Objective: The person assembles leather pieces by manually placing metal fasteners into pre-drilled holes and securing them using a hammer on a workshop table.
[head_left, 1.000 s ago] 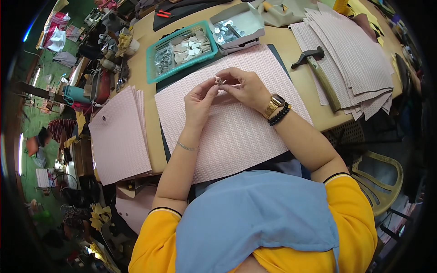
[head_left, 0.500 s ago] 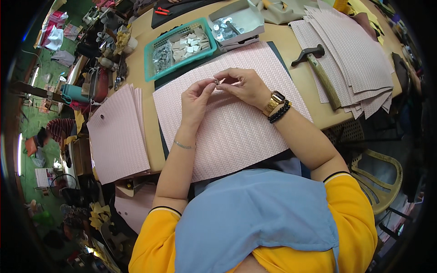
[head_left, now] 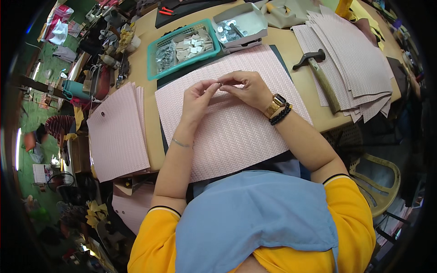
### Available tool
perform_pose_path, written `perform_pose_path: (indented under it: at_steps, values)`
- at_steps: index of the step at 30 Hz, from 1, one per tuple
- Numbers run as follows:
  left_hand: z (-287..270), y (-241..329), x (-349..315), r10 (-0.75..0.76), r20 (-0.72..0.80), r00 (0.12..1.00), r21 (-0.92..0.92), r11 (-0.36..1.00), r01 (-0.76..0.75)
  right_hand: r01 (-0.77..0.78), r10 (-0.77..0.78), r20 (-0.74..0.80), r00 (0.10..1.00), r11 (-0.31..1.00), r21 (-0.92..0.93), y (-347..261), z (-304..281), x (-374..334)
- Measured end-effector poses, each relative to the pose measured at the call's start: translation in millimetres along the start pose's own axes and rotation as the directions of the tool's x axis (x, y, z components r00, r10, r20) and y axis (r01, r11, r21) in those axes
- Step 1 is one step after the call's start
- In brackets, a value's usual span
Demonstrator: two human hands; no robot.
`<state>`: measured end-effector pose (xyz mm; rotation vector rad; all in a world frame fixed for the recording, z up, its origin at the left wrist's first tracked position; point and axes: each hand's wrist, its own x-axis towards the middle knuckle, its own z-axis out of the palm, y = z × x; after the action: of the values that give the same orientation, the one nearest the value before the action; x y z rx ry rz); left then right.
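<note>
My left hand [head_left: 196,102] and my right hand [head_left: 251,91] meet above a pale pink sheet [head_left: 241,141] embossed with a herringbone pattern. Between their fingertips is a small metal piece [head_left: 220,84], pinched from both sides; it is too small to tell its exact kind. The sheet lies on a dark board that shows along its edges. Just beyond my hands stands a teal basket [head_left: 150,61] holding off-white squares [head_left: 195,45] and a clear bag of small metal parts [head_left: 165,57].
Right of the sheet, a wooden-handled hammer [head_left: 324,86] rests on fanned pink sheets [head_left: 355,68]. An open white box [head_left: 252,22] holds round metal pieces. At left lies another stack of pink sheets [head_left: 118,141] with a dark round fitting. Red-handled cutters [head_left: 167,11] lie at the far edge.
The fingers of both hands have shifted slightly around the small metal piece, still pinching it. The whole view has moved a little; the sheet and tools stay in place.
</note>
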<state>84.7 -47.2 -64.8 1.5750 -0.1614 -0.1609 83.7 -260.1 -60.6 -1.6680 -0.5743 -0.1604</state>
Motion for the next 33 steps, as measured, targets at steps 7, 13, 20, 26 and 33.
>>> perform_pose_path:
  at_steps: [7,13,20,26,33]
  values:
    - [-25,4,20,0.361,0.039,0.932,0.904,0.384,-0.186,-0.181,0.197,-0.152,0.969,0.977,0.117,4,-4,6]
    - [-30,26,39,0.297,0.037,0.954,0.97,0.217,-0.105,-0.311,0.326,-0.092,0.941,0.939,0.148,16,-12,21]
    - [-49,29,71,-0.102,0.009,0.995,0.808,0.586,0.053,-0.16,0.159,-0.131,0.978,0.987,0.005,35,7,49]
    - [-49,23,72,-0.043,-0.022,0.999,0.724,0.689,0.045,-0.193,0.189,-0.114,0.975,0.981,-0.022,38,5,46]
    - [-44,27,70,-0.067,-0.025,0.997,0.756,0.651,0.063,-0.135,0.12,-0.133,0.984,0.985,-0.109,30,9,45]
